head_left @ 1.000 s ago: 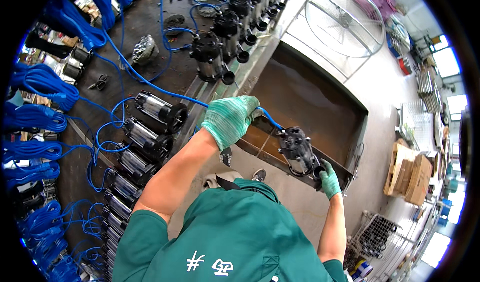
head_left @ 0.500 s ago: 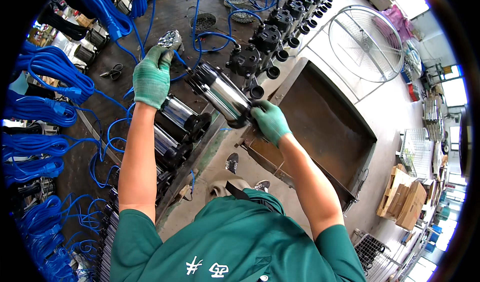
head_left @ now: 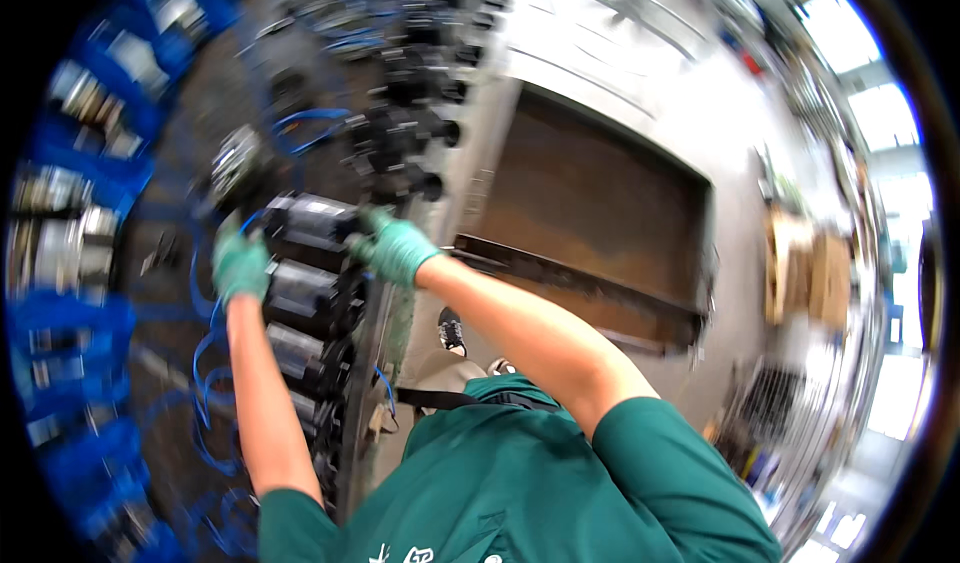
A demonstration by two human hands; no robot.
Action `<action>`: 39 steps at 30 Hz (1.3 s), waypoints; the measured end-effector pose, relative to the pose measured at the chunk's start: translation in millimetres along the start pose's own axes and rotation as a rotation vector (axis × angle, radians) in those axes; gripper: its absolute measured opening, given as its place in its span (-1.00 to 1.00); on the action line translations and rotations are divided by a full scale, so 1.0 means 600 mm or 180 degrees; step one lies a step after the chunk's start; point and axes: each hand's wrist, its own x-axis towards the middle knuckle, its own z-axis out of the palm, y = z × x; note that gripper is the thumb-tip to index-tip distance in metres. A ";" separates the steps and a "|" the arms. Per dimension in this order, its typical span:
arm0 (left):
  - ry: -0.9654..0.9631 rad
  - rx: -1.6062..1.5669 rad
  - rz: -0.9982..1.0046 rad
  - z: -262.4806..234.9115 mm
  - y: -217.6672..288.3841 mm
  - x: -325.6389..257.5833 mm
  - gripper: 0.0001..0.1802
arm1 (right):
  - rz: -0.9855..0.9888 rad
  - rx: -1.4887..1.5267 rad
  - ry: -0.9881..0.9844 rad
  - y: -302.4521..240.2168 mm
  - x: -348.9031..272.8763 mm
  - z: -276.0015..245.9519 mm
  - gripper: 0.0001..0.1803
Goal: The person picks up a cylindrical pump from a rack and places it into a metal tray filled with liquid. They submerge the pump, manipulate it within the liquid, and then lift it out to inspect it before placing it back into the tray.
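Note:
A steel-bodied pump (head_left: 312, 217) with black ends lies on the dark workbench (head_left: 165, 338), at the far end of a row of similar pumps (head_left: 298, 291). Gripping its black near-side end is my right hand (head_left: 393, 249), in a green glove. My left hand (head_left: 240, 265), gloved alike, is beside the pump's other end, where a blue cable (head_left: 252, 221) runs past the fingertips. Motion smears those fingers, so their grip is unclear. Just beyond the left hand sits a shiny silver lump (head_left: 236, 166), too blurred to name.
Black pump heads (head_left: 385, 143) stand in a line along the bench edge. Bundled blue cables (head_left: 70, 338) fill the left side. Right of the bench is a rusty metal bin (head_left: 610, 203); cardboard boxes (head_left: 825, 278) stand farther right.
The pump has moved left from over the bench edge and now lies level with the row. Both hands have shifted left and nearer me, the left one away from the silver lump. The view has turned.

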 end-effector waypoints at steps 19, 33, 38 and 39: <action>-0.4093 -0.1345 0.3256 0.240 0.493 -0.471 -0.72 | 0.5612 0.2374 0.1470 0.484 -1.259 0.611 -0.68; -0.5293 -0.0068 0.3331 0.465 0.524 -0.899 -0.80 | 0.5655 0.4379 0.4136 0.383 -1.411 0.854 -0.67; -0.5414 0.0738 0.3478 0.460 0.549 -0.935 -0.65 | 0.5079 0.4832 0.4482 0.411 -1.604 0.633 -0.37; -0.5435 0.0696 0.3563 0.443 0.571 -0.967 -0.65 | 0.4902 0.4925 0.4670 0.428 -1.607 0.620 -0.34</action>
